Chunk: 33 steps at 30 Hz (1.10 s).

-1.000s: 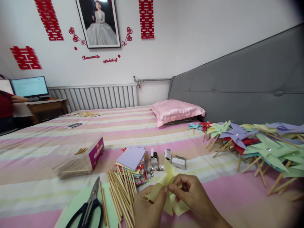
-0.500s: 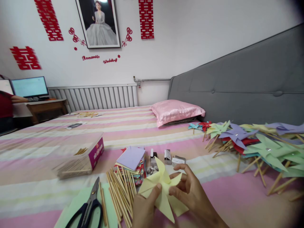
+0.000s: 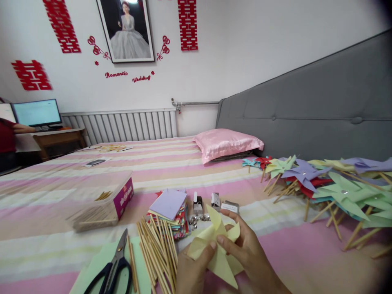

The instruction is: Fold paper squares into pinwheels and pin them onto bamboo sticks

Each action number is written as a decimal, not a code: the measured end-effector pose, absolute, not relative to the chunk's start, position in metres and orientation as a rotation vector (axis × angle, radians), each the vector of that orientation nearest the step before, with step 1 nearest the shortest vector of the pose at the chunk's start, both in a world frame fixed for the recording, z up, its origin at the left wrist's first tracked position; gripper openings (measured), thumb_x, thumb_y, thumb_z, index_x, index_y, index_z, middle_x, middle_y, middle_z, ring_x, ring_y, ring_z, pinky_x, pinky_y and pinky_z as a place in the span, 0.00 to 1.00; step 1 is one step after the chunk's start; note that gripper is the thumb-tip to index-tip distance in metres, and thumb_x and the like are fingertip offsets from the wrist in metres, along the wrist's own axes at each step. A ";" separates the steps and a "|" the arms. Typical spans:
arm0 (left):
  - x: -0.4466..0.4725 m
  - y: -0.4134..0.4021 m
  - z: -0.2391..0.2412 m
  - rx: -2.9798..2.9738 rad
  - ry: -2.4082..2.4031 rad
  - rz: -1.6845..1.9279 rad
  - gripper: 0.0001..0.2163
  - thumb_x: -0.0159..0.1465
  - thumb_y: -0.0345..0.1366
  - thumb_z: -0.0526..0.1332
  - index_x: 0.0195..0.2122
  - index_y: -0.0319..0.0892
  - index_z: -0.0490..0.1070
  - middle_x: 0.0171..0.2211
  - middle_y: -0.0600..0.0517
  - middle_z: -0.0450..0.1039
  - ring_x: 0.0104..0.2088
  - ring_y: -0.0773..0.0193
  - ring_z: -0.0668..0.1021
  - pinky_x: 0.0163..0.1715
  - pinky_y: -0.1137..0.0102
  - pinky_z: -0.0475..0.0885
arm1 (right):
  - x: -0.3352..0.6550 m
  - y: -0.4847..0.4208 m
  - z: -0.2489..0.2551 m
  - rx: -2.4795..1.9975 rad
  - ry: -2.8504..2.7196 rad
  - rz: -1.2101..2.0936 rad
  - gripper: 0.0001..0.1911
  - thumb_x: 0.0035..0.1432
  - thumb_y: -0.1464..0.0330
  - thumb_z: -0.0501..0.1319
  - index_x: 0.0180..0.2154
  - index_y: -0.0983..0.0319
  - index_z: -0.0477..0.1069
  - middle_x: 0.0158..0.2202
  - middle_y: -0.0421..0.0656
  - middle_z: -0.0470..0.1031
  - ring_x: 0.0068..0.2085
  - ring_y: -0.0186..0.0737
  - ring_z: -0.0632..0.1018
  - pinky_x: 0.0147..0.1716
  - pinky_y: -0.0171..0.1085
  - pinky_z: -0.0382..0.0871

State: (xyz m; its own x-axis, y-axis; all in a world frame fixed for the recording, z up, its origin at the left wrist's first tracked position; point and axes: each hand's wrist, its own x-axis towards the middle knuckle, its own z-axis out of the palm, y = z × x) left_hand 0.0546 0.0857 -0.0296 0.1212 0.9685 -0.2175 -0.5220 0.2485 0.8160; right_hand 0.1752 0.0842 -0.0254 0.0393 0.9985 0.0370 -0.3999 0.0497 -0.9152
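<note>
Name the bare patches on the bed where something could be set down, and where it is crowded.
Bare: the bedspread between clear box and pink pillow; the pink stripe between right hand and pinwheel pile. Crowded: left of the held yellow pinwheel, with sticks, paper stack and scissors.

Bright even light, soft shadows, dark warped corners.
</note>
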 end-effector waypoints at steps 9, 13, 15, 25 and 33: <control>0.043 0.085 -0.025 0.731 0.864 1.060 0.15 0.45 0.43 0.70 0.26 0.34 0.77 0.19 0.46 0.77 0.20 0.64 0.75 0.24 0.71 0.67 | 0.197 0.091 -0.037 -0.937 -0.923 1.572 0.41 0.34 0.64 0.72 0.52 0.60 0.61 0.28 0.38 0.71 0.28 0.39 0.75 0.29 0.36 0.67; 0.046 0.085 -0.032 0.886 1.014 1.040 0.18 0.36 0.46 0.72 0.18 0.34 0.74 0.14 0.49 0.73 0.17 0.68 0.71 0.20 0.74 0.62 | 0.196 0.084 -0.030 -0.897 -0.941 1.632 0.39 0.36 0.67 0.71 0.51 0.59 0.60 0.31 0.39 0.71 0.32 0.41 0.76 0.31 0.36 0.67; 0.046 0.085 -0.032 0.903 1.044 1.043 0.18 0.35 0.45 0.73 0.17 0.35 0.72 0.14 0.51 0.72 0.16 0.70 0.69 0.19 0.74 0.60 | 0.195 0.082 -0.028 -0.877 -0.958 1.642 0.39 0.36 0.67 0.71 0.52 0.60 0.59 0.32 0.39 0.72 0.34 0.42 0.76 0.32 0.37 0.67; 0.048 0.081 -0.025 0.855 0.999 0.999 0.14 0.36 0.39 0.73 0.15 0.35 0.71 0.13 0.50 0.71 0.16 0.69 0.70 0.19 0.74 0.60 | 0.190 0.086 -0.028 -0.740 -1.075 1.598 0.37 0.38 0.68 0.70 0.51 0.59 0.58 0.29 0.38 0.73 0.31 0.38 0.75 0.30 0.34 0.67; 0.040 0.087 -0.032 0.753 1.041 1.124 0.12 0.41 0.38 0.71 0.20 0.35 0.73 0.15 0.48 0.74 0.16 0.68 0.72 0.19 0.74 0.63 | 0.193 0.095 -0.038 -0.887 -1.254 1.296 0.34 0.43 0.60 0.68 0.51 0.60 0.60 0.33 0.43 0.73 0.33 0.40 0.74 0.31 0.36 0.66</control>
